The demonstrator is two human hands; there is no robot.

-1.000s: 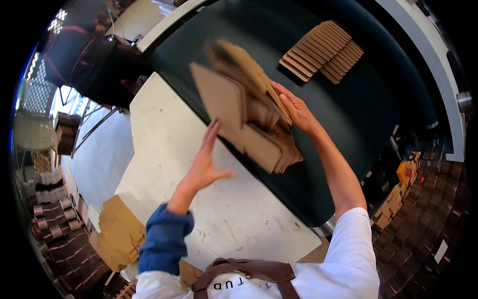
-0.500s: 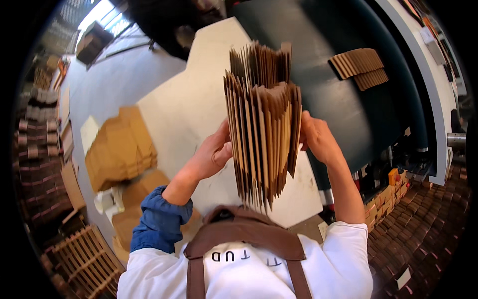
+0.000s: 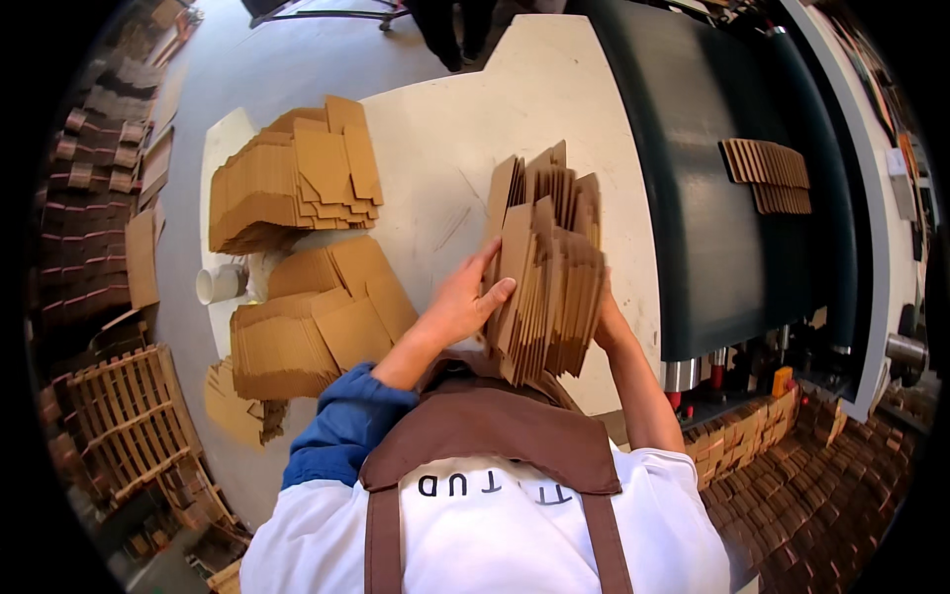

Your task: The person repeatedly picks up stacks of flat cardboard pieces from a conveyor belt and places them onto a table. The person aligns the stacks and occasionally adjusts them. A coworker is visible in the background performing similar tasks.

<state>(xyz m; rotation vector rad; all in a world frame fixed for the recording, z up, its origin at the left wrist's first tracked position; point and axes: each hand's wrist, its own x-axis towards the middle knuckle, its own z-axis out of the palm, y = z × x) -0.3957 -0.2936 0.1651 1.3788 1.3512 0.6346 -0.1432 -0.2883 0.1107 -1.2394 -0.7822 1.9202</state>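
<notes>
Between my two hands stands a thick bundle of flat cardboard blanks (image 3: 554,287), their edges up and fanned slightly. My left hand (image 3: 467,299) presses its palm side against the bundle's left face, thumb and fingers apart. My right hand (image 3: 611,315) grips the right side; its fingers are mostly hidden behind the cardboard. The bundle is over the white table (image 3: 445,129), close to my brown apron (image 3: 485,426). Whether its lower edges touch the table I cannot tell.
Left on the table lie a far pile of cardboard blanks (image 3: 297,178) and a nearer pile (image 3: 317,332), with a white cup-like roll (image 3: 220,284) beside them. To the right is a dark green conveyor belt (image 3: 693,198) carrying a small cardboard stack (image 3: 770,176). A wooden pallet (image 3: 134,416) lies far left.
The bundle has come lower and nearer my body and now leans, showing more of its left face. Both hands moved with it. The view has shifted, bringing the left piles further in.
</notes>
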